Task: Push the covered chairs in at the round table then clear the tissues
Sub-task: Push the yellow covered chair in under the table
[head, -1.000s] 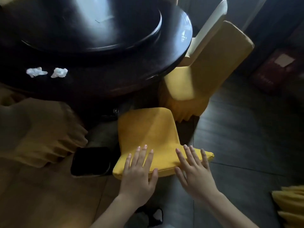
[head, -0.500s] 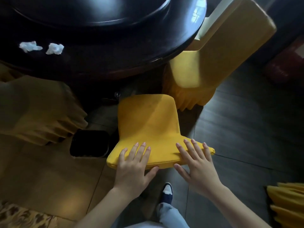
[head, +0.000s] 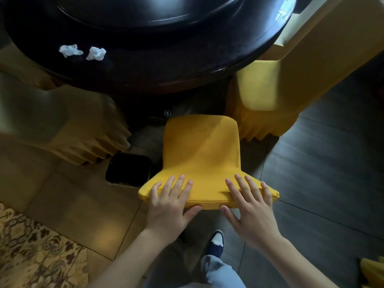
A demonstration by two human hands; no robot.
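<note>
A chair in a yellow cover [head: 200, 154] stands before me, its seat towards the dark round table [head: 187, 65]. My left hand [head: 169, 204] and my right hand [head: 251, 206] lie side by side on the top edge of its backrest, fingers over the front and thumbs behind. Two crumpled white tissues [head: 70, 50] [head: 96, 53] rest on the table's near left rim. Another yellow covered chair [head: 276, 84] is tucked at the table's right, and a third [head: 62, 119] stands at the left in shadow.
A black square bin [head: 128, 169] sits on the floor left of the chair I hold. A dark turntable [head: 158, 11] covers the table's middle. My shoe [head: 217, 244] is below the backrest. More yellow fabric [head: 372, 271] shows at the lower right. A patterned carpet [head: 31, 252] lies lower left.
The chair has slid nearer the table with both hands on its backrest. My view has shifted forward; my foot has stepped into sight.
</note>
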